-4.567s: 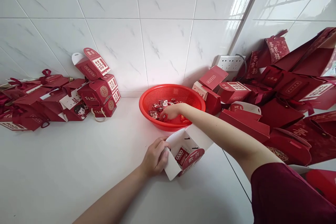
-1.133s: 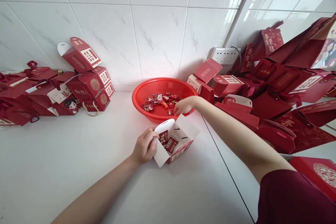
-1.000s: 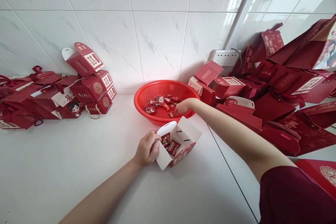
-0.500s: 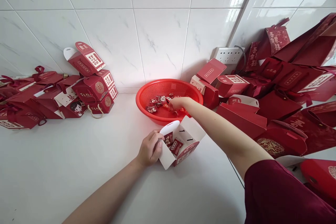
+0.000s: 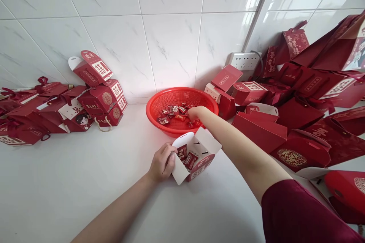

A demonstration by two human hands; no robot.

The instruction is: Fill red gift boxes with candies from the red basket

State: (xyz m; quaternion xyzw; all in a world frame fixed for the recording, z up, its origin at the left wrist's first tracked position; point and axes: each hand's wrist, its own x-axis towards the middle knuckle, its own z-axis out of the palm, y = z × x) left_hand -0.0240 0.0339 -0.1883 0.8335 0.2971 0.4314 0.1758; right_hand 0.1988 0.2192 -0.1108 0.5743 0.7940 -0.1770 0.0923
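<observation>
An open red and white box [image 5: 203, 167] stands in the middle of the white counter, its flaps up and a few red wrapped sweets [image 5: 190, 159] inside. My left hand [image 5: 162, 162] grips its left side, thumb and fingers on a white flap. Behind the box is a round red plastic basket [image 5: 159, 100] with several wrapped sweets [image 5: 172, 111] on its bottom. My right hand [image 5: 196, 114] reaches down into the right part of the basket, among the sweets. Its fingertips are hidden, so what it holds, if anything, does not show.
On the left, several closed red boxes [image 5: 25, 112] lie beside a small stack of boxes [image 5: 99, 98]. Many red boxes and bags [image 5: 302, 114] crowd the right side, near my right arm. A white power strip [image 5: 244, 61] leans on the tiled wall behind.
My right hand has moved slightly to the right within the basket, uncovering more of the sweets. My left hand keeps its grip on the box. The view has shifted a little.
</observation>
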